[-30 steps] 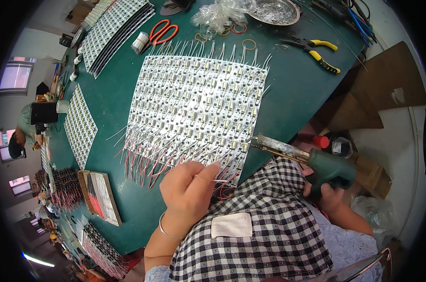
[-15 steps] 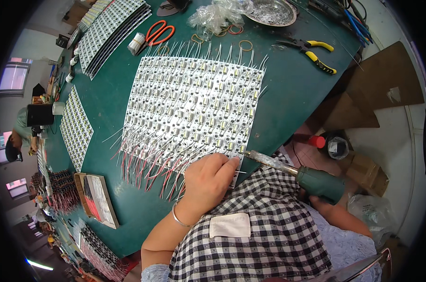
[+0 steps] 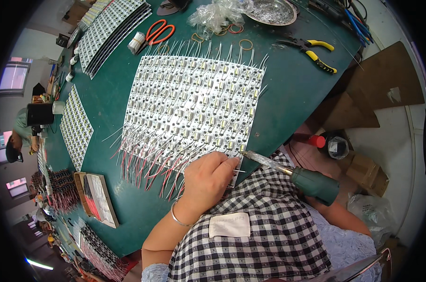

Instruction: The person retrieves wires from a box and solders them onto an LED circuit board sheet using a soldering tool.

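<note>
A white panel of small circuit boards (image 3: 190,101) lies on the green table, with white wires along its far edge and red and white wires (image 3: 151,171) hanging off its near edge. At its near right corner my left hand (image 3: 208,178) presses down, fingers pinched on a thin white wire (image 3: 240,171) whose end sticks out beside the fingertips. My right hand (image 3: 313,201), mostly hidden behind the dark green handle, holds a soldering iron (image 3: 315,184). The iron's tip meets the panel's corner, just beyond my left fingertips.
Yellow-handled pliers (image 3: 320,56), orange-handled scissors (image 3: 159,33), rubber bands (image 3: 245,45) and a metal dish (image 3: 271,11) lie at the far side. Leftward are stacked panels (image 3: 111,35), a single panel (image 3: 76,129) and a wire box (image 3: 96,199). Another person (image 3: 16,141) sits far left.
The soldering iron's handle has shifted slightly left and down, its tip staying near the panel's corner. My left hand has barely moved.
</note>
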{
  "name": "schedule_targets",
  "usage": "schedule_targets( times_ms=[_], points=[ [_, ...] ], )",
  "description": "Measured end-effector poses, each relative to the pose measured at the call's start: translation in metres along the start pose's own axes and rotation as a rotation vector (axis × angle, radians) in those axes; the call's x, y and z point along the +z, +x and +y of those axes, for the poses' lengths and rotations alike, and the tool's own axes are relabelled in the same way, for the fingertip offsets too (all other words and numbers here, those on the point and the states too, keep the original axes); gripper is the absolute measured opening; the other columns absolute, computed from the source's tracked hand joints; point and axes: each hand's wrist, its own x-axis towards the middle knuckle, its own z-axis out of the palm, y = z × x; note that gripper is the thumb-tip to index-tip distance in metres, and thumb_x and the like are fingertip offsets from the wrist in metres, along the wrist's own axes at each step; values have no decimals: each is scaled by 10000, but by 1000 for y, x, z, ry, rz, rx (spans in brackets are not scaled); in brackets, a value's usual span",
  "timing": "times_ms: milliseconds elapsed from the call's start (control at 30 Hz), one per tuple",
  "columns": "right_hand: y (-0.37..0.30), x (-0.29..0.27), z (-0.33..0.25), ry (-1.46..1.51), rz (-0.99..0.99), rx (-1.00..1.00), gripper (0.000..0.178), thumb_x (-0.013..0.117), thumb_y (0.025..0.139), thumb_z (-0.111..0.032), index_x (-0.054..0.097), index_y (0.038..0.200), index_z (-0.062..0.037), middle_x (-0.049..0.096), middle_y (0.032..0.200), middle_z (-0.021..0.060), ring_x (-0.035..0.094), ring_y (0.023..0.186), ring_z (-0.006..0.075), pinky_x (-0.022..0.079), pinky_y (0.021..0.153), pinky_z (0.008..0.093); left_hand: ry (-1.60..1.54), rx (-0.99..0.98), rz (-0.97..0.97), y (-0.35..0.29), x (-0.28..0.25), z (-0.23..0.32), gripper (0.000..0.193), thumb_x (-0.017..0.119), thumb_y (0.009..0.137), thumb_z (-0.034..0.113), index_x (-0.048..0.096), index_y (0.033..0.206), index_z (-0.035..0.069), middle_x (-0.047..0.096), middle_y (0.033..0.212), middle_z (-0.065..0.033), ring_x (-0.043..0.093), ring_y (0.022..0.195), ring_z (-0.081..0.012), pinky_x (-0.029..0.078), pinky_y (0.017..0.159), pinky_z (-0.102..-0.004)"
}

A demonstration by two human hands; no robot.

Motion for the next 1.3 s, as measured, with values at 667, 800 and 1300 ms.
schedule_targets(
  times_ms=[667,800,1300],
  points=[
    [0,-2,-1,-161,102,-53,271,581,797,-187,590,1013,-22,611,896,105,603,760,222,475,688,313,0,-23,-15,-1,-1,2,288,646,570,-23,634,839,83,551,708,-36,554,584,-197,441,485,-295],
    [-3,-3,2,86,81,69,296,560,823,-214,570,1036,-9,607,885,94,602,762,193,472,687,300,1,-19,-14,-1,0,3,292,644,568,-23,634,840,84,549,707,-35,553,585,-196,441,485,-294],
    [108,30,-6,858,452,38,304,398,912,-180,442,1115,41,567,1046,161,535,559,124,416,448,237,103,-108,53,-28,-19,7,255,647,646,62,630,895,111,554,712,-26,567,614,-199,455,510,-302]
  ],
)
